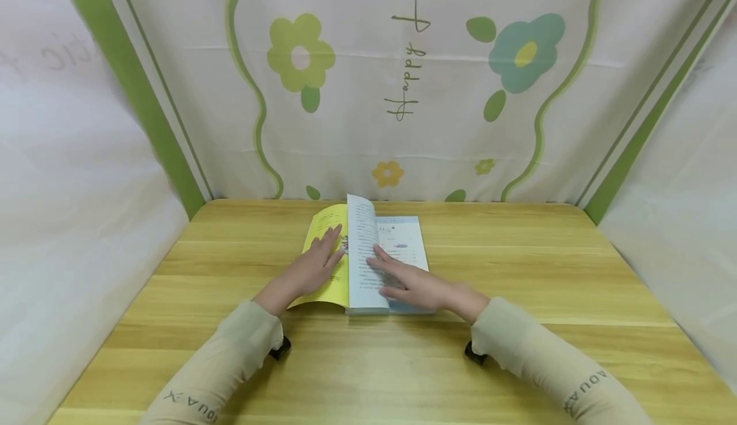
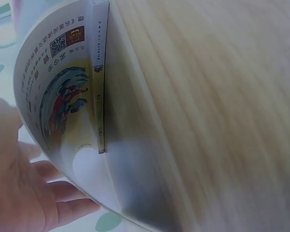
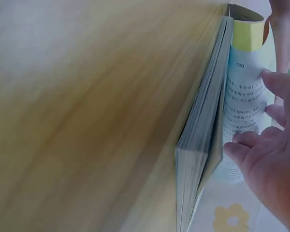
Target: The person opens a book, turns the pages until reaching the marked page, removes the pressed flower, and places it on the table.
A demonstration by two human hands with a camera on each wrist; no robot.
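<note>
Yellow cover [image 1: 336, 287] laid back, printed leaf [image 1: 359, 278] bowed beside it

Toward the far edge of the table [image 1: 368, 367], a book [image 1: 361, 233] was spread in front of a flower-printed cloth [image 1: 345, 130]. Its cover was turned out to the left and arched, with a gap left beneath, as was shown in the left wrist view, where the narrow spine [image 2: 99, 77] was also exposed. On the cover's yellow inner face the left hand [image 1: 313, 265] was laid, its fingers extended and nothing gripped. By the right hand [image 1: 417, 281] the curved leaf was touched; the fingers were spread, and no pinch was seen. Whether one sheet or several were bent together could not be told. Right of the leaf, another printed page [image 1: 403, 236] was left exposed on the page block [image 3: 198, 125].

The step in hand was judged to be the turning or flattening of a front leaf while the cover was held aside. For the next move, a light, even sweep toward the left seemed to be called for from the right hand, so that the fold could be smoothed without creasing, with steady pressure kept on the springy cover by the left.
</note>
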